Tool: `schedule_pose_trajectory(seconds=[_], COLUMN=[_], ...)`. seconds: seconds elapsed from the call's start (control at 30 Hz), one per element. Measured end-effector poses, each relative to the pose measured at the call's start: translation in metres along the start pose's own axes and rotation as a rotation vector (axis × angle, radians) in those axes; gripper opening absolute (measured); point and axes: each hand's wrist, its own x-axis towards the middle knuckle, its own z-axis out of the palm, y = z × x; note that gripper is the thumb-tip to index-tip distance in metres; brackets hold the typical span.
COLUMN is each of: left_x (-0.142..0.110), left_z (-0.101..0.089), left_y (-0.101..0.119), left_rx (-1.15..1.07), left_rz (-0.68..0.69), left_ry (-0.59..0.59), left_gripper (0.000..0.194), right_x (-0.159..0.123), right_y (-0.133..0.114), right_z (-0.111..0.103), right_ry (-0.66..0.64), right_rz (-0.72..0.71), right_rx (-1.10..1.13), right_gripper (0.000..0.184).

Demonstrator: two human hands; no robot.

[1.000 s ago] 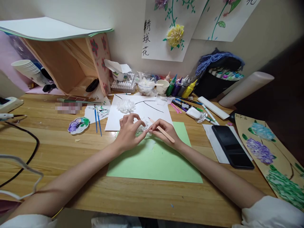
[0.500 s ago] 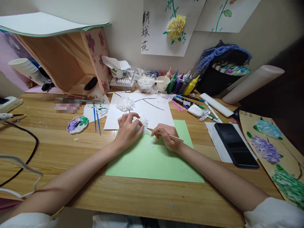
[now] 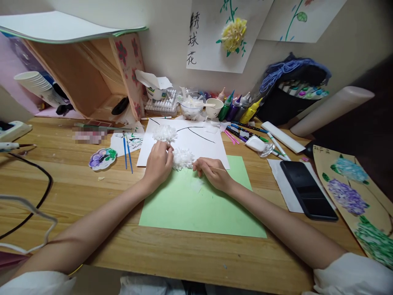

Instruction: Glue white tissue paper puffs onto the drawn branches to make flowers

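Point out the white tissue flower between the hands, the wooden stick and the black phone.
white tissue flower (image 3: 183, 158), head view, middle of the fluffy clump.
wooden stick (image 3: 218, 169), head view, thin shaft beyond the right hand (image 3: 211, 174).
black phone (image 3: 307, 188), head view, centre of the dark screen.

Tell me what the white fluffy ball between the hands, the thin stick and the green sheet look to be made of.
White ball: probably crumpled tissue paper, matte, from its ruffled thin edges. Thin stick in the right hand: likely bare wood, going by its pale tan colour and dull surface. Green sheet: appears to be paper or thin card, lying flat, matte, without gloss.
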Motion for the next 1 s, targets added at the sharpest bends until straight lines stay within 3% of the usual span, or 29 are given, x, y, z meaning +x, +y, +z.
schedule_pose_trajectory(seconds=[0.13,0.3,0.7,1.0], left_x=[-0.002,-0.003,-0.003,-0.002], left_z=[0.004,0.007,0.006,0.007], left_y=[-0.008,-0.01,-0.009,-0.01], left_rx=[-0.075,-0.09,-0.075,-0.062], left_rz=[-0.084,-0.09,-0.098,-0.091], left_ry=[-0.057,-0.05,-0.061,-0.059], left_gripper=[0.017,0.016,0.017,0.016], right_x=[0.02,0.039,0.018,0.041], right_y=[-0.008,-0.016,-0.011,-0.015], right_z=[0.003,0.004,-0.001,0.003], right_ry=[0.057,0.072,0.103,0.028], right_rz=[0.136,0.226,0.138,0.192], right_rx=[0.11,0.141,0.172,0.126], right_gripper=[0.051,0.052,0.053,0.053])
